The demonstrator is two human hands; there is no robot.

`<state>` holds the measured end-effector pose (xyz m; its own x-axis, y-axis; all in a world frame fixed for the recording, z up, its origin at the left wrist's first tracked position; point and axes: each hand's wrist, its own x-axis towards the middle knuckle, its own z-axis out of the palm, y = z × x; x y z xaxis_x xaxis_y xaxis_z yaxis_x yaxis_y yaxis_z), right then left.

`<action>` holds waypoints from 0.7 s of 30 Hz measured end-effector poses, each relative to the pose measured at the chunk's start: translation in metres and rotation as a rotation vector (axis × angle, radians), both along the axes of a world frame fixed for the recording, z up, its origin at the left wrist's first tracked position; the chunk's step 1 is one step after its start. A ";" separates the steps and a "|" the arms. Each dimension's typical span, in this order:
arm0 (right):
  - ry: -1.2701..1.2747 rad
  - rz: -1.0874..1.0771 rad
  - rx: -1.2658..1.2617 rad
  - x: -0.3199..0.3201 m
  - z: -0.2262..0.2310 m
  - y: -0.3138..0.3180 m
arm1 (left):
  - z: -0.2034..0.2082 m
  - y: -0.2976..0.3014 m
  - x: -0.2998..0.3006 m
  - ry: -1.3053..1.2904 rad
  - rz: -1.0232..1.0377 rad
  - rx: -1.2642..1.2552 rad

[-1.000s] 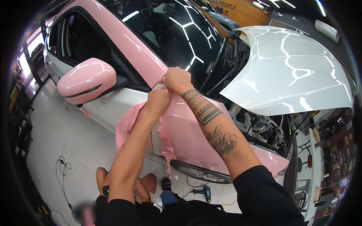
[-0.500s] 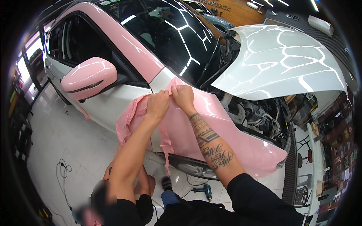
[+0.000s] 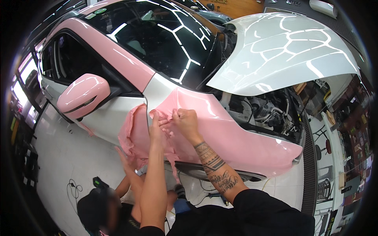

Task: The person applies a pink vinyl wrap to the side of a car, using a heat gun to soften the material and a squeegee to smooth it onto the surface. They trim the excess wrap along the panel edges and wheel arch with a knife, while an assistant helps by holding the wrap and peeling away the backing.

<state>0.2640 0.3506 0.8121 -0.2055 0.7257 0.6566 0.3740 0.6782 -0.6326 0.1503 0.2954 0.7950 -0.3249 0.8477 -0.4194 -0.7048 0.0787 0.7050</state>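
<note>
Pink wrap film covers much of the front fender and reaches toward the bare white corner below the windscreen pillar. My left hand pinches its loose edge beside the door gap. Right next to it, my right hand is closed on the same film, its fingers curled in. Between my hands and the pillar base the film is pulled taut, in creases. Crumpled pink film hangs along the front of the white door, and a thin strip dangles over the wheel arch.
A co-worker in a dark cap crouches at lower left, one hand raised beside the hanging film. The pink mirror juts out at left. At right the white hood stands raised above the engine bay. A power tool lies on the floor.
Both my hands have come down from the pillar corner with the film, drawing it into a stretched point. The co-worker's hand has come up near the hanging film. My view has shifted slightly.
</note>
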 end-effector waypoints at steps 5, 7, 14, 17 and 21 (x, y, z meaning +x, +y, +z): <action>-0.077 0.054 0.216 0.011 0.000 0.011 | 0.045 0.039 0.023 0.242 0.025 -0.031; -0.259 0.135 0.083 0.024 0.017 0.006 | 0.030 0.062 0.012 0.354 0.055 -0.120; -0.610 0.115 0.260 0.116 0.012 -0.020 | 0.035 0.106 -0.013 -0.433 0.185 -0.290; -0.677 -0.067 0.298 0.173 0.004 -0.027 | 0.036 0.106 -0.013 -0.767 0.299 -0.193; -0.624 -0.099 0.141 0.241 -0.013 -0.031 | 0.042 0.090 0.011 -0.444 0.289 -0.195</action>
